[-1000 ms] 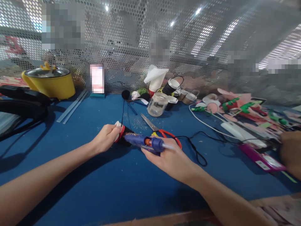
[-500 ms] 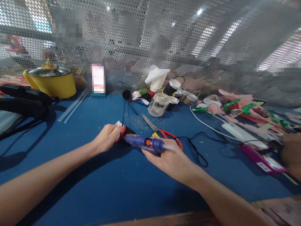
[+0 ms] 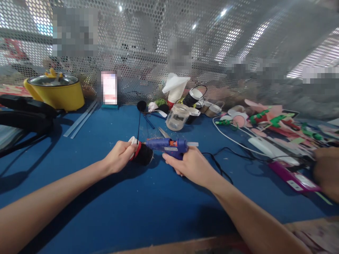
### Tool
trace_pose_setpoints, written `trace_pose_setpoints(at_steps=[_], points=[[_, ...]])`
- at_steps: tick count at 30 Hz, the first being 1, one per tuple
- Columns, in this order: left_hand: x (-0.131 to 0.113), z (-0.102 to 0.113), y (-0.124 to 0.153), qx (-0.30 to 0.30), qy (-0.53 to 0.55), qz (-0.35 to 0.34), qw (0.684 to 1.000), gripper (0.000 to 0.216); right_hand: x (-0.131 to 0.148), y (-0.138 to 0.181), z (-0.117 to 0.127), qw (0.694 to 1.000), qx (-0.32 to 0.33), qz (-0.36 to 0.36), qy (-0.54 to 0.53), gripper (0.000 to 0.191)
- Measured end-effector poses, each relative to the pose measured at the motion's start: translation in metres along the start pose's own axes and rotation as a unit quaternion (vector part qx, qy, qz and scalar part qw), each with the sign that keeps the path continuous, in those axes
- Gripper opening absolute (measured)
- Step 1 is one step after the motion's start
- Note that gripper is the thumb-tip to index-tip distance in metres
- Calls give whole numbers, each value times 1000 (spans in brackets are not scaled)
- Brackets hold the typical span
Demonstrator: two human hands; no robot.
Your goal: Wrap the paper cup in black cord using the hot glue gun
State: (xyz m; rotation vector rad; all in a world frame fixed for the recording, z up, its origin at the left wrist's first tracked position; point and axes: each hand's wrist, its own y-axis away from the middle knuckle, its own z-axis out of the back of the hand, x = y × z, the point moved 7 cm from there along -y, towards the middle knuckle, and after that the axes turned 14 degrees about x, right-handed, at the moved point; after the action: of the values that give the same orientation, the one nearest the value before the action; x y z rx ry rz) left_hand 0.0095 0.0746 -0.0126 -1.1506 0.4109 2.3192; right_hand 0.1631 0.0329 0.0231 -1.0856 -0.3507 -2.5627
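"While both hands are full, which way does the cup [image 3: 144, 157] point?"

"It's tipped on its side, rim to the L, base to the R & a bit nearer the wearer. Long axis runs approx. L–R w/ a slight slant. Low over or on the blue table [image 3: 132, 211], can't tell which."

"And the glue gun [image 3: 172, 150]?"

"Nozzle points L, toward the cup's red band. Long axis nearly level across the view, w/ a clear glue stick [image 3: 192, 144] poking out the back to the R. Tip's right by the cup (can't tell if it's touching)."

"Where's each rel. to the hands?"

"Cup's just R of the L hand [image 3: 119, 157], rim end in its grip, black body sticking out past the fingertips. Gun's fwd & L of the R hand [image 3: 196, 165], barrel above the knuckles."

"Hand states?"

"L hand: thumb & fingers pinching the white rim. R hand: fingers wrapped round the gun's handle, some hidden."

"What's nearby?"

"Black yarn [image 3: 138, 125] runs from the cup up to a dark ball [image 3: 141, 106] farther back. Scissors [image 3: 164, 133] lie just behind the gun, mostly hidden, w/ a clear jar [image 3: 176, 118] beyond. Black cord [image 3: 217, 164] trails R from behind the R hand."
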Motion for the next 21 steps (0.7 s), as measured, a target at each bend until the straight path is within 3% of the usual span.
trace_pose_setpoints(at_steps=[21], points=[[-2,0,1,-1,-16,-4,1000,36,-3,-5,1,1000,1,-11,10,29]])
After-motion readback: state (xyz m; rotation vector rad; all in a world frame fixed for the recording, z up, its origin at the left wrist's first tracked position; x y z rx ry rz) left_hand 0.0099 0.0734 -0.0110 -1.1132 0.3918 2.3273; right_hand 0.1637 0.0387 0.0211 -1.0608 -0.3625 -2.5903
